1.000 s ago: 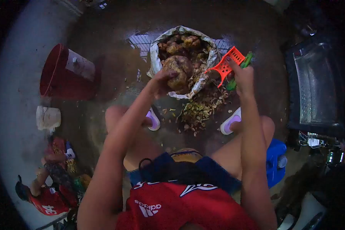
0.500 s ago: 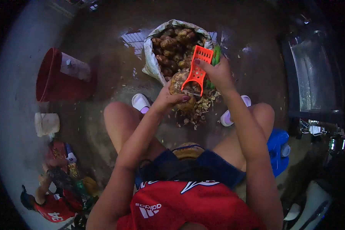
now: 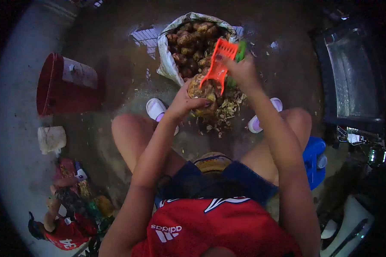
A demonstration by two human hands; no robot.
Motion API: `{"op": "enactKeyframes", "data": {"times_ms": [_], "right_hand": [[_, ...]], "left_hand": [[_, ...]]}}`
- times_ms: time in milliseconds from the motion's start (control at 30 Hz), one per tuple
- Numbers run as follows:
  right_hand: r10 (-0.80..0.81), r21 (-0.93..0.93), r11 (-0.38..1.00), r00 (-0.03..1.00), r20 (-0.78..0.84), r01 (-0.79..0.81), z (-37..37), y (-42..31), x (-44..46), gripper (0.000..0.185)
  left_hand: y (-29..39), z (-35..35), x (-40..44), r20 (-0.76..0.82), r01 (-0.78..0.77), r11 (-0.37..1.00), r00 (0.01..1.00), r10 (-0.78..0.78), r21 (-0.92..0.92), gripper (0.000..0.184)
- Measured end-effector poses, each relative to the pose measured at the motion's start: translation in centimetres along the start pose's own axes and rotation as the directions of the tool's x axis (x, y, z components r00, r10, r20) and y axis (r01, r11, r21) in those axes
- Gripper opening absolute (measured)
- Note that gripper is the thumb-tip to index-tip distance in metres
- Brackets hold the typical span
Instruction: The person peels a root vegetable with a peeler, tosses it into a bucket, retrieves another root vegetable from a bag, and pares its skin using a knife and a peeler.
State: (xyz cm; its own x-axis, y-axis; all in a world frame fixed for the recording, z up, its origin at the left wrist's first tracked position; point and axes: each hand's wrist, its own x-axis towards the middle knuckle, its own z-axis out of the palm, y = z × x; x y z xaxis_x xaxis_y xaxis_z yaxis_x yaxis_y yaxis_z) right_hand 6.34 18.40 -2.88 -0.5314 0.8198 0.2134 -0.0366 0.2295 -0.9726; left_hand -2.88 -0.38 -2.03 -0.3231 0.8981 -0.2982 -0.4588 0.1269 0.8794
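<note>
In my left hand (image 3: 188, 101), fingers wrapped round its left side, is a large root vegetable (image 3: 206, 105) with patchy brown and pale yellowish skin. My right hand (image 3: 243, 73) grips an orange plastic peeler (image 3: 218, 70) with slots and holes in its handle. The peeler's forked end lies over the top of the vegetable; whether its blade touches is hard to make out. Just beyond my hands stands an open white sack (image 3: 164, 55) full of brown root vegetables (image 3: 185, 39). Something green (image 3: 241, 50) shows behind my right hand. Peelings (image 3: 229, 109) lie scattered on the floor below.
A red bucket (image 3: 51, 88) and a white tub (image 3: 51, 139) stand to the left. At lower left another person (image 3: 68, 231) in a red shirt is seated. A blue plastic container (image 3: 314, 165) is by my right leg. The dark floor (image 3: 124, 73) looks wet.
My right hand and the peeler have moved up, away from me, over the vegetable. The vegetable stays in my left hand, which has shifted slightly up.
</note>
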Motion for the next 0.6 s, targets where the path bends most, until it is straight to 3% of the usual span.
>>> {"op": "enactKeyframes", "data": {"times_ms": [67, 167, 200, 233, 300, 400, 500, 600], "right_hand": [[-0.084, -0.008, 0.996, 0.996, -0.016, 0.084, -1.4, -0.3, 2.0, 0.029], [0.007, 0.267, 0.963, 0.996, -0.091, 0.018, -2.2, 1.2, 3.3, 0.027], [0.089, 0.189, 0.979, 0.993, -0.081, -0.073, -2.0, 0.6, 2.9, 0.026], [-0.042, -0.051, 0.998, 0.993, -0.107, 0.036, -1.9, -0.7, 2.2, 0.025], [-0.300, -0.503, 0.833, 0.952, -0.060, 0.231, -2.0, -3.2, 0.8, 0.024], [-0.193, -0.639, 0.722, 0.964, 0.184, 0.267, -3.5, -4.0, 0.3, 0.023], [0.027, -0.602, 0.749, 0.896, 0.444, 0.276, -3.5, -4.3, -0.8, 0.020], [0.018, -0.567, 0.746, 0.841, 0.541, 0.349, -2.3, -4.2, -2.8, 0.019]], "left_hand": [[-0.2, -0.3, -0.1, 0.023, 0.023, 1.000, 0.999, -0.023, -0.002, 0.069], [0.2, -0.6, -0.2, 0.015, 0.007, 1.000, 1.000, -0.006, -0.013, 0.067], [0.4, -0.5, -0.2, 0.005, -0.009, 1.000, 1.000, 0.009, -0.025, 0.066], [0.6, -0.4, -0.1, 0.004, -0.017, 0.999, 1.000, 0.017, -0.038, 0.066], [1.0, -0.4, -0.1, -0.002, -0.033, 0.998, 0.999, 0.033, -0.062, 0.065], [0.8, -0.8, 0.0, -0.034, -0.052, 0.997, 0.998, 0.050, -0.059, 0.066], [0.8, -1.4, 0.2, -0.047, -0.075, 0.979, 0.997, 0.067, -0.192, 0.068], [0.8, -1.9, 0.5, -0.010, -0.045, 0.916, 0.999, 0.045, -0.398, 0.070]]}}
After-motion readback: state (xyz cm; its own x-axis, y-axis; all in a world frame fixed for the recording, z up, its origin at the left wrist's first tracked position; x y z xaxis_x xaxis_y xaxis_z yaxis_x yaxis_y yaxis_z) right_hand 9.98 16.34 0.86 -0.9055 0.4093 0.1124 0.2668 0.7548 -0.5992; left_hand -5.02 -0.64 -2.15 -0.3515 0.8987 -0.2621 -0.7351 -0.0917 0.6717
